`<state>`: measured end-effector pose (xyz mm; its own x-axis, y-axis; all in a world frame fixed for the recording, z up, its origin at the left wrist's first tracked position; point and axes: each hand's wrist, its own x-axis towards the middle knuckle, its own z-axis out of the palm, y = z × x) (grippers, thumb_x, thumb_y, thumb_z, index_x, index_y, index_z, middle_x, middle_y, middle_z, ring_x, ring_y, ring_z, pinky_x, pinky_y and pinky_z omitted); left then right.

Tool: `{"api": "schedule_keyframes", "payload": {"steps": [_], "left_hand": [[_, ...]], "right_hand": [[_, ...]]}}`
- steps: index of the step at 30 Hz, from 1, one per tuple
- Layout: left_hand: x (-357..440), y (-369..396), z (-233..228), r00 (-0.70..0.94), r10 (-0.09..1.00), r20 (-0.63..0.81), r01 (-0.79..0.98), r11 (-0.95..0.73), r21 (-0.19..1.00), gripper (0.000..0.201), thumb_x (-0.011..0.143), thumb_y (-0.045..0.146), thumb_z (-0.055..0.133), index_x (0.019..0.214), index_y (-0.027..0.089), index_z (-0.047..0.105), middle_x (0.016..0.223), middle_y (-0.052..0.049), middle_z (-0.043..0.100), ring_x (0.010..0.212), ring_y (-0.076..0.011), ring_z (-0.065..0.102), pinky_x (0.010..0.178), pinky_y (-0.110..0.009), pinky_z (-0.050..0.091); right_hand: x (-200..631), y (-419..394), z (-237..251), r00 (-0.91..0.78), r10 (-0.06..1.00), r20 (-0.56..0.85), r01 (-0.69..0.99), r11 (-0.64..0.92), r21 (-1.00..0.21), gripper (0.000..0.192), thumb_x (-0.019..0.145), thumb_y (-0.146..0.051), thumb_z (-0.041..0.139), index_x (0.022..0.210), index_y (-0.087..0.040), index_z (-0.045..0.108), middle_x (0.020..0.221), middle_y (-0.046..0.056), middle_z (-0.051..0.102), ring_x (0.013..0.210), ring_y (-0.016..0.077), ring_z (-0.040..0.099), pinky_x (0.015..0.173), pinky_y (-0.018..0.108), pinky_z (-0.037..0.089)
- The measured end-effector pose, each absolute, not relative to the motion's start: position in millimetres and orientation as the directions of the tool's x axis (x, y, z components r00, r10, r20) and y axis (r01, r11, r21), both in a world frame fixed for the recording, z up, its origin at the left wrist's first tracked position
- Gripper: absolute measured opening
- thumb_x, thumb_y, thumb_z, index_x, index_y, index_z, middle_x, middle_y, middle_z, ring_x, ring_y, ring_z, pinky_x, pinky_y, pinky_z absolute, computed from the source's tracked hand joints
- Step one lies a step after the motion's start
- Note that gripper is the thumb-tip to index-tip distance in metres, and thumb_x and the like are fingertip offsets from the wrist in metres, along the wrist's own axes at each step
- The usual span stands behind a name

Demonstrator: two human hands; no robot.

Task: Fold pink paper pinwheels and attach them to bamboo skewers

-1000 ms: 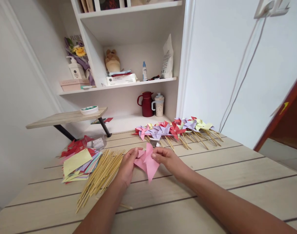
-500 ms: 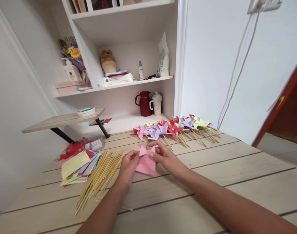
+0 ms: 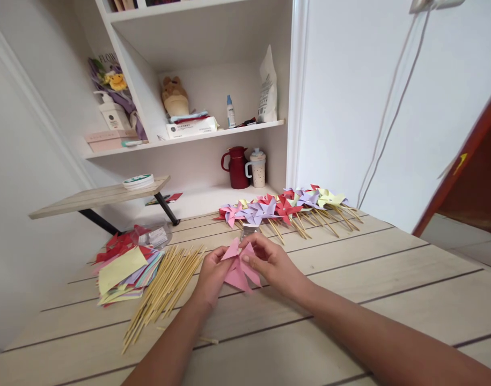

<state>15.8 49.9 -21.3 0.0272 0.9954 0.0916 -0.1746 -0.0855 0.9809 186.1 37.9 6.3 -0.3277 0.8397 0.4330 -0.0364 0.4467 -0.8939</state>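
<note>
Between my two hands is a pink paper pinwheel piece [image 3: 239, 274], its cut flaps spread and partly lifted. My left hand [image 3: 213, 271] pinches its left side between thumb and fingers. On the other side, my right hand [image 3: 269, 261] grips the paper near its centre and upper right flap. Just behind the fingers stands a small clear container [image 3: 249, 230], partly covered by my right hand. To the left lie a bundle of thin wooden sticks [image 3: 165, 292] and a stack of coloured paper sheets [image 3: 122, 271].
Finished pinwheels on sticks [image 3: 283, 209] lie along the table's back edge. Red paper pieces [image 3: 126, 241] and a clear plastic box [image 3: 156, 236] sit at the left, near a small raised shelf [image 3: 96, 198]. A red jug [image 3: 237, 169] and a cup [image 3: 257, 169] stand behind.
The pink paper has turned and its flaps now stand further apart. My right fingers have shifted inward toward its centre. The whole view has moved slightly.
</note>
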Motion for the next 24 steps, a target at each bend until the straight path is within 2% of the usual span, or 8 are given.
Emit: {"api": "schedule_keyframes", "payload": {"steps": [4,7,10,13,17,24], "left_hand": [[17.6,48.7,-20.5,0.065,0.992,0.109,-0.166,-0.097,0.981,0.025,0.067,0.033,0.082,0.084,0.016,0.075,0.078,-0.004,0.071,0.070,-0.0159,0.061,0.067,-0.025,0.045],[17.2,49.0,-20.7,0.041,0.990,0.136,-0.183,-0.126,0.975,0.028,0.067,0.037,0.081,0.085,0.016,0.076,0.080,-0.005,0.072,0.075,-0.0176,0.062,0.071,-0.026,0.046],[15.4,50.3,-21.6,0.026,0.989,0.147,-0.153,-0.141,0.978,0.028,0.068,0.039,0.081,0.083,0.016,0.075,0.076,-0.003,0.069,0.070,-0.0155,0.059,0.066,-0.024,0.044],[13.6,51.3,-21.9,0.014,0.987,0.158,-0.099,-0.156,0.983,0.030,0.069,0.043,0.080,0.074,0.015,0.071,0.068,0.000,0.063,0.061,-0.0120,0.051,0.058,-0.022,0.038],[13.1,50.0,-19.5,0.000,0.986,0.166,-0.062,-0.165,0.984,0.039,0.074,0.052,0.075,0.065,0.016,0.063,0.059,0.003,0.052,0.054,-0.0093,0.040,0.052,-0.022,0.032],[13.8,48.8,-18.9,-0.001,0.988,0.157,-0.067,-0.157,0.985,0.044,0.071,0.056,0.076,0.062,0.017,0.060,0.056,0.005,0.045,0.052,-0.0086,0.034,0.050,-0.022,0.028]], "right_hand": [[185.0,37.0,4.9,-0.356,0.827,0.434,-0.040,0.451,-0.892,0.013,0.088,-0.029,0.060,0.100,-0.023,0.063,0.094,0.002,0.064,0.083,0.0181,0.057,0.075,0.030,0.044],[183.1,35.4,3.1,-0.352,0.847,0.398,0.066,0.447,-0.892,0.037,0.082,-0.019,0.063,0.118,-0.024,0.061,0.112,0.005,0.063,0.092,0.0194,0.058,0.080,0.032,0.046],[181.8,33.9,0.9,-0.337,0.856,0.393,0.137,0.457,-0.879,0.055,0.077,-0.014,0.064,0.130,-0.026,0.054,0.125,0.007,0.057,0.102,0.0211,0.057,0.083,0.034,0.046],[182.7,33.2,1.0,-0.305,0.858,0.414,0.142,0.471,-0.870,0.053,0.080,-0.019,0.066,0.131,-0.027,0.052,0.129,0.008,0.055,0.103,0.0218,0.057,0.086,0.036,0.047],[185.6,34.5,3.7,-0.253,0.881,0.399,0.103,0.435,-0.895,0.049,0.083,-0.030,0.069,0.129,-0.026,0.050,0.129,0.009,0.054,0.094,0.0204,0.059,0.085,0.038,0.049],[184.4,39.7,-2.3,-0.248,0.882,0.400,0.080,0.431,-0.899,0.044,0.081,-0.020,0.065,0.124,-0.026,0.053,0.119,0.007,0.056,0.084,0.0169,0.058,0.076,0.034,0.050]]}}
